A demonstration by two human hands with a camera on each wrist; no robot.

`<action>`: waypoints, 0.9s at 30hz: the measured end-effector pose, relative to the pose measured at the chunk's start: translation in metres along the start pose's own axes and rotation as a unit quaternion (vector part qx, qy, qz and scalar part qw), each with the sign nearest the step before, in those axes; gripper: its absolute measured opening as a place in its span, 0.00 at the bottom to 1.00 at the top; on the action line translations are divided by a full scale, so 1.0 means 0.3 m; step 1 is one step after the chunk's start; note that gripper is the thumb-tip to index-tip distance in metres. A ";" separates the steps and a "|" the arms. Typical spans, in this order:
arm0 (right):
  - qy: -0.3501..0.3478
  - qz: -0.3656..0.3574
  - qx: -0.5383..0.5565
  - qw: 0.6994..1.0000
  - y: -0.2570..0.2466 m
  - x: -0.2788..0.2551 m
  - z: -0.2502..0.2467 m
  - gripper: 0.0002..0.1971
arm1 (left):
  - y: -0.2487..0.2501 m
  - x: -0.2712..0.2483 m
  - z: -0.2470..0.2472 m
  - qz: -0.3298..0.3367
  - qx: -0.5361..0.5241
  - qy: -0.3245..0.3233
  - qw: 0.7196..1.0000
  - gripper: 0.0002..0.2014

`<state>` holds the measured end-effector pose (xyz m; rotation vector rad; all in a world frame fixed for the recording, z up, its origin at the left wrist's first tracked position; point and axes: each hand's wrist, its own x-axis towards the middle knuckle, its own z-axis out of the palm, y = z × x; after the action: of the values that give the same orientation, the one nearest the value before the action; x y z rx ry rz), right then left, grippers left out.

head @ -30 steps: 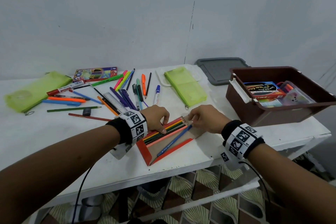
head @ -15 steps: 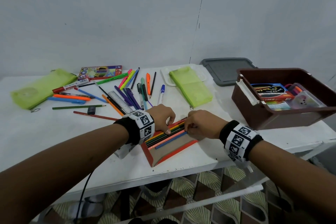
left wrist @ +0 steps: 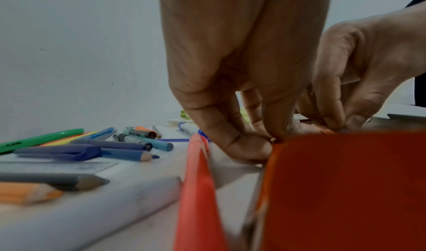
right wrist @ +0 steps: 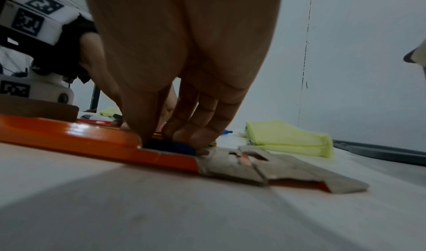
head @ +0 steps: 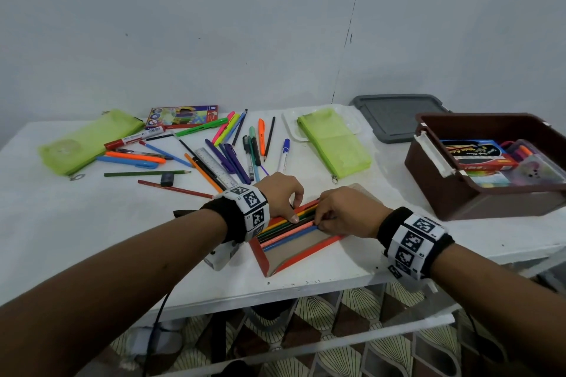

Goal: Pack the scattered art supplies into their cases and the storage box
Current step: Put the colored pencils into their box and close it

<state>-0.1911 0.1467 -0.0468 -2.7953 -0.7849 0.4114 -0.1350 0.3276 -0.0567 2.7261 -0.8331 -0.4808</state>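
Under the hands (head: 312, 208), pencil tips (head: 317, 225) hidden

Your white bench (head: 92, 223) carries loose pens (head: 232, 147) far left, two green pouches (head: 335, 144), an orange pencil case (head: 294, 257) near, a brown storage box (head: 477, 193) right.

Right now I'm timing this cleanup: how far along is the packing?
Done: boxed sets and a clear case sit in the brown storage box. In hand: the left hand and right hand settle coloured pencils in the half-filled orange tray. Left: loose pens and pencils, two green pouches, the grey lid.
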 end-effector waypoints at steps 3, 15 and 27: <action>-0.004 -0.004 0.005 1.000 -0.024 0.019 0.014 0.07 | 0.003 -0.002 -0.001 -0.004 0.008 0.000 1.000 0.18; 0.008 -0.004 0.007 1.000 -0.028 0.018 0.010 0.09 | -0.012 -0.031 -0.035 -0.012 -0.013 -0.032 0.999 0.16; 0.055 0.005 0.097 0.994 -0.065 0.064 -0.030 0.05 | -0.194 -0.189 -0.090 -0.041 -0.188 0.034 0.981 0.11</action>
<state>-0.1816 0.1720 -0.0370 -2.6170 -0.6688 0.3135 -0.1404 0.4107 -0.0378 2.4170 -0.5474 -0.5015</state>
